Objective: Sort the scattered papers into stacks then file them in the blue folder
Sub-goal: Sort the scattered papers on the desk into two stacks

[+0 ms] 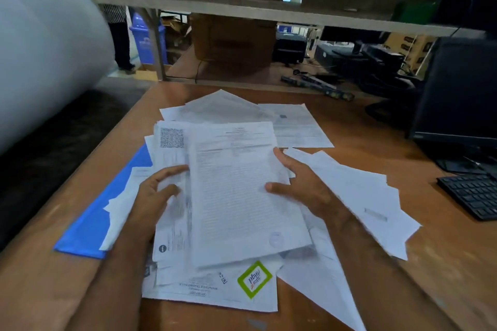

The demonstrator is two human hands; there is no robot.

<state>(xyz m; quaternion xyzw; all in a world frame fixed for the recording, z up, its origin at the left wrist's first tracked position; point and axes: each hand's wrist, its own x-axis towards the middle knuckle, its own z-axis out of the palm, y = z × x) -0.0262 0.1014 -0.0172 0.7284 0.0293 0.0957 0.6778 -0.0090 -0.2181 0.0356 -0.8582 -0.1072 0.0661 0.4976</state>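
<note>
On the brown desk [349, 121], mid-frame, both hands grasp a printed sheet [242, 191]: left hand [154, 196] at its left edge, right hand [304, 185] opposite, over scattered papers [357, 196]. The blue folder [88, 228] lies left, half-covered. Keyboard [473, 193] and monitor [457, 94] right; shelving [242, 11] beyond.

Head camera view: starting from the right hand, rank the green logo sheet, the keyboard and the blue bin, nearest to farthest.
From the right hand:
1. Green logo sheet, just below it at the near edge of the pile.
2. Keyboard, off to the right on the desk.
3. Blue bin, far back left, beyond the desk.
</note>
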